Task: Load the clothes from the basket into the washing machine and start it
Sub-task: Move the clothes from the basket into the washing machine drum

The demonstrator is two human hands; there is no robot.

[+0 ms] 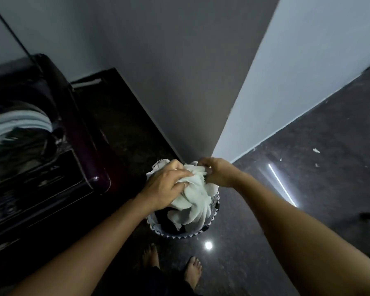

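A small round basket [181, 234] with a scalloped white rim stands on the dark floor in front of my feet. A bunched white cloth [193, 201] rises out of it, over dark clothes deeper inside. My left hand [166, 185] grips the cloth from the left, fingers closed into the fabric. My right hand [217, 171] pinches the cloth's upper right edge. The dark, glossy top-loading washing machine [43, 150] stands to the left, its lid raised and light fabric visible in the drum opening [15, 122].
A grey wall corner [220, 124] juts out just beyond the basket. Polished dark floor [308, 189] stretches to the right with light reflections and a few white specks. My bare feet [192, 270] stand just behind the basket.
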